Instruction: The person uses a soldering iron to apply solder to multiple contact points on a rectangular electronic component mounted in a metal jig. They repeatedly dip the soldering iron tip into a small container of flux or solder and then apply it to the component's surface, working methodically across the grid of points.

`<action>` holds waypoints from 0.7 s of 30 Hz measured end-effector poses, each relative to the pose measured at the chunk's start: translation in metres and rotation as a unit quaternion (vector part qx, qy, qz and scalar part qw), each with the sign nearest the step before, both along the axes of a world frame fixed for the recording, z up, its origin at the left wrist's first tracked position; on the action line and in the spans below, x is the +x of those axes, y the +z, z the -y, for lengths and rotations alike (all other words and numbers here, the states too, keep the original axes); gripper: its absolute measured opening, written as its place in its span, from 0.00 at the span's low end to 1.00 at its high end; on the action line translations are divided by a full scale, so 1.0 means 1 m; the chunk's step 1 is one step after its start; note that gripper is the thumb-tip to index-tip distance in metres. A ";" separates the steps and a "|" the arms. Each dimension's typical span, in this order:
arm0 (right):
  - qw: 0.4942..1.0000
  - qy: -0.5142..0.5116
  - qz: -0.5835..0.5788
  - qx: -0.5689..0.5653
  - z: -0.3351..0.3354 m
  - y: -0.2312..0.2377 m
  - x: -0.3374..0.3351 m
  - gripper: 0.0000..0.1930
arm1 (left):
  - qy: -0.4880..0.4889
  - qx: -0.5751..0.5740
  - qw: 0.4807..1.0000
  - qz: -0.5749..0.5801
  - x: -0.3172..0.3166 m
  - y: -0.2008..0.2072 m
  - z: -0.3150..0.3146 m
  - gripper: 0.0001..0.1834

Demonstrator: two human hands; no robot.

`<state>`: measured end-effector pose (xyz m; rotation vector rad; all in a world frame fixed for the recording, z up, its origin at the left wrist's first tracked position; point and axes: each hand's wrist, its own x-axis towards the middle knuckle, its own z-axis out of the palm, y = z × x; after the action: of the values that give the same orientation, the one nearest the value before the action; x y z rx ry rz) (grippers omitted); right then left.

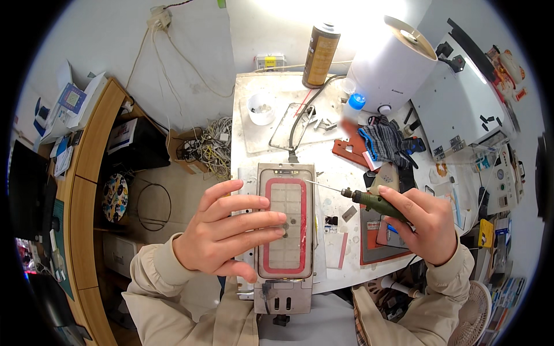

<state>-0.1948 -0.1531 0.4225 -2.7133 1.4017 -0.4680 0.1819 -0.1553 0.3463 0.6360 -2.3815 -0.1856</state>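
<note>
In front of me stands a narrow metal plate fixture (287, 280) with a red rectangular border (304, 230) and a grid of lines on its face. My left hand (234, 230) lies over its left side, fingers stretched out and spread, fingertips at the plate's middle. Whether they press on it I cannot tell. My right hand (424, 222) grips a green handheld rotary tool (375, 203) to the right of the fixture. The tool's thin bit (324, 185) points left, its tip close to the upper right of the red border.
Behind the fixture are a white cup (261, 109), a thin phone frame (283, 130) and a brown spray can (321, 55). A white cylindrical appliance (386, 66), a blue-capped bottle (356, 104) and dark gloves (385, 141) sit further right. A cable (297, 130) runs to the fixture's far end.
</note>
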 end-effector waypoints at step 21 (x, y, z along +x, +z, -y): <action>0.993 0.099 0.048 0.040 -0.023 0.014 0.005 0.34 | 0.055 -0.025 0.994 -0.086 -0.031 0.027 -0.003 0.12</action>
<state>-0.1895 -0.1301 0.4366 -2.6886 1.0894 -0.5084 0.1512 -0.1527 0.3728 0.6976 -2.1728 -0.1271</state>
